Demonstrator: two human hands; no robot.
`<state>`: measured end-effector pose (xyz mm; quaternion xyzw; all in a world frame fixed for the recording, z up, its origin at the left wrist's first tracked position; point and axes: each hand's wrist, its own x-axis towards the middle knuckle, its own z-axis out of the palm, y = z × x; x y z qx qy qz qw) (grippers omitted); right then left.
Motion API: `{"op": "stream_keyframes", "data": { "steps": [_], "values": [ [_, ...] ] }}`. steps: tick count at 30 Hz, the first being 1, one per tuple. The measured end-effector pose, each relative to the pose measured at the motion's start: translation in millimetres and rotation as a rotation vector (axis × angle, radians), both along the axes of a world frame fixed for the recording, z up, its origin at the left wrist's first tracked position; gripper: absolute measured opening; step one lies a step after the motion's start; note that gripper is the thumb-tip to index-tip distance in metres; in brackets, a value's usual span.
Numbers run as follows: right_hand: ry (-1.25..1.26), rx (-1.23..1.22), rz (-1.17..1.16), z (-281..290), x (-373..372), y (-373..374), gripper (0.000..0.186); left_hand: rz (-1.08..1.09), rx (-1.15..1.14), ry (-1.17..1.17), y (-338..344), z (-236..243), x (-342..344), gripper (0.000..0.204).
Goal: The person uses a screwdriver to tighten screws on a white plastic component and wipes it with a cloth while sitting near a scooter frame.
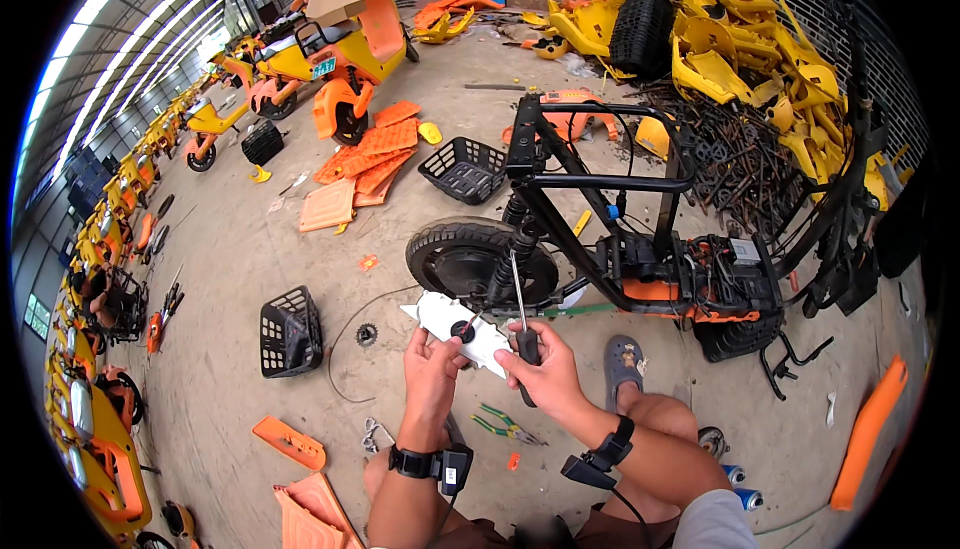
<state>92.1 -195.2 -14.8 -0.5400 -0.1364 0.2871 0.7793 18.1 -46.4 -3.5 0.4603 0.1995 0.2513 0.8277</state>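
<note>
My left hand (432, 374) grips the left part of a white, pointed-ended plate (485, 347), thumb beside a dark round piece (463, 330) in its middle with a thin reddish wire. My right hand (542, 374) is closed round the black handle of a screwdriver (527, 347), at the plate's right end; the long metal shaft points up. Just beyond is the rear wheel (440, 259) of a stripped black scooter frame (575, 181) with a shock absorber (522, 239). Green-handled pliers (507, 427) lie on the floor below my hands.
Black baskets (463, 171), (292, 334) and orange panels (375, 159) lie on the concrete. Orange-yellow scooters (360, 54) line the left. A pile of yellow panels (730, 44) and rusty parts (725, 159) fills the back right. A long orange piece (868, 434) and spray cans (745, 499) lie lower right.
</note>
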Motion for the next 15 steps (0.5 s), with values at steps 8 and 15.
{"op": "stream_keyframes", "data": {
  "steps": [8,15],
  "values": [
    [-0.032,-0.024,0.031,4,-11,7,0.040,0.032,0.035,0.016,11,-5,-10,0.041],
    [-0.071,-0.035,0.039,0,-12,10,0.038,0.022,0.048,-0.018,12,-1,-10,0.042]
  ]
}}
